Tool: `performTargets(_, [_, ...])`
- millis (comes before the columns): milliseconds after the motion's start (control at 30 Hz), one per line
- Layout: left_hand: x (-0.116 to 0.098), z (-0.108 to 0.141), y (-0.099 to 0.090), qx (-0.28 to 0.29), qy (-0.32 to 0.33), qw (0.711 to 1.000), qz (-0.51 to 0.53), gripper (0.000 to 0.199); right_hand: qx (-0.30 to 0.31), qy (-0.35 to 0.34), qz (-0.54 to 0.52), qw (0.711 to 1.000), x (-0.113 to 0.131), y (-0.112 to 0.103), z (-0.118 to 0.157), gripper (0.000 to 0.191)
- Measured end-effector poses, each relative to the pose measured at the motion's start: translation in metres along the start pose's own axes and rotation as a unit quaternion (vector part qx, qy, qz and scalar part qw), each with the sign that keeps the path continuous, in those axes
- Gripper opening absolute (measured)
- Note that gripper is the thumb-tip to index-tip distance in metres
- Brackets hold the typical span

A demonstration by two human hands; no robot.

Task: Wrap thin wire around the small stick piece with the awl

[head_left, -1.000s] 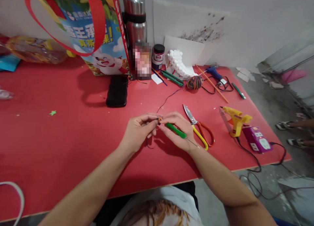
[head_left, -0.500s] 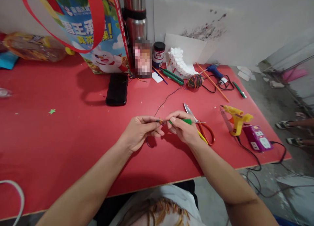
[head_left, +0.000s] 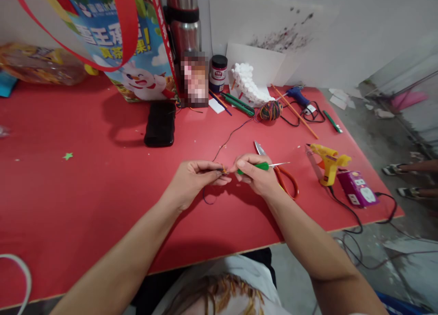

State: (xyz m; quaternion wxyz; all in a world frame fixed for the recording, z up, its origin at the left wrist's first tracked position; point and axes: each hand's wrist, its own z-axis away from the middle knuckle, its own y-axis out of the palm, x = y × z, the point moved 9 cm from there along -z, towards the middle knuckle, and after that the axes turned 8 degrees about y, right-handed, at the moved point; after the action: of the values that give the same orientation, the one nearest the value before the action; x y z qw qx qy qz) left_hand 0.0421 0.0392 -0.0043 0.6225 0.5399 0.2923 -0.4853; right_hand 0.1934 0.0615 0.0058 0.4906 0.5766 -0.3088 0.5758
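Observation:
My left hand [head_left: 196, 180] pinches a small piece of multicoloured yarn work [head_left: 224, 170] between thumb and fingers. Close beside it, my right hand [head_left: 258, 178] grips a crochet hook [head_left: 262, 166] by its green handle; the thin metal shaft points right, away from the yarn. The right thumb and fingertips meet at the edge of the yarn piece, and whether they pinch a loop is too small to tell. A dark strand runs from the left hand up to a multicoloured yarn ball [head_left: 271, 110]. Orange-handled scissors [head_left: 289, 180] lie partly behind my right wrist.
To the right stand a yellow glue gun [head_left: 330, 162] and a purple box [head_left: 357, 189] with cables. Behind are a black phone [head_left: 160, 124], a printed bag [head_left: 137, 64], a steel flask [head_left: 186, 32], a jar [head_left: 218, 73], a green cutter [head_left: 237, 104] and a blue glue gun [head_left: 297, 96].
The hook's shaft has tilted up and reaches a little further right. My left fingers have drawn closer together under the yarn piece. The whole view has shifted slightly.

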Motion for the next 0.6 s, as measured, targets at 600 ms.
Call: performTargets(600, [0.012,-0.008,-0.01,-0.063,-0.03,0.994,0.08,0.029,-0.062,-0.401,0.494,0.769,0.046,0.05,0.042,0.011])
